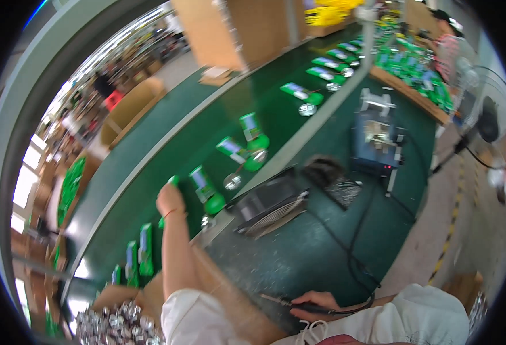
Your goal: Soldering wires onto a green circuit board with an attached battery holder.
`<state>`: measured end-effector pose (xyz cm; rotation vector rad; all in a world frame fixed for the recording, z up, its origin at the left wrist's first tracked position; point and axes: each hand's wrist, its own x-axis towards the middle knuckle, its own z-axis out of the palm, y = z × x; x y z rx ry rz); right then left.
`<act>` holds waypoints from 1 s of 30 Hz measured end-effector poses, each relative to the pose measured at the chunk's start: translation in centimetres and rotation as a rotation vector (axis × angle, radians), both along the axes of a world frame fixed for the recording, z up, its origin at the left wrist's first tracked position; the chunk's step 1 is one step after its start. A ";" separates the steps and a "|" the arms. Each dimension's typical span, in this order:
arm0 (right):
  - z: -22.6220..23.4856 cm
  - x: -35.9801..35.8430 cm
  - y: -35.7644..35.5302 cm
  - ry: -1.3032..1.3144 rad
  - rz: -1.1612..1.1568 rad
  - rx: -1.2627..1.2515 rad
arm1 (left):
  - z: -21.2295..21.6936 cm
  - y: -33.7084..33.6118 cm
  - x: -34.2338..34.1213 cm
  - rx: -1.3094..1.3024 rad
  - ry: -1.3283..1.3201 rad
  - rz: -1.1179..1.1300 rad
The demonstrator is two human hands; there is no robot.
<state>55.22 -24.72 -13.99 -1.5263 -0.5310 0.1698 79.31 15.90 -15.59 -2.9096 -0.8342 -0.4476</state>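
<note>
A: Many small silvery pieces [118, 325] are filling the cardboard box [112, 294] by your left knee, heaped to its rim. Another open brown carton [129, 109] is sitting well beyond the belt, and I cannot tell what is lying in it.

B: And my hands?

A: Your left hand [169, 201] is stretching out over the dark green conveyor belt [149, 172], forearm nearly straight, fingers clenching a green item [173, 180] that is blurring at its tip. Just beside it a green packaged part [207, 190] is lying on the belt, with more like it trailing away up the line.

B: The right one?

A: Your right hand [316, 302] is resting low on the green worktable [299, 259], fingers curling around a slim dark tool [316, 309] whose black cable [356, 253] is looping away.
</note>
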 end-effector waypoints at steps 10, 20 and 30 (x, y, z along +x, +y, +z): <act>-1.8 -1.1 -0.2 0.031 0.032 -0.018 | 6.6 -0.8 -9.3 -0.602 -0.297 -0.189; -1.8 -1.3 0.8 0.164 0.001 0.073 | 1.8 -16.7 -33.2 -0.910 -0.481 -0.083; -1.9 -1.8 0.4 0.052 0.025 0.092 | 4.8 -13.0 -47.1 0.060 0.011 0.632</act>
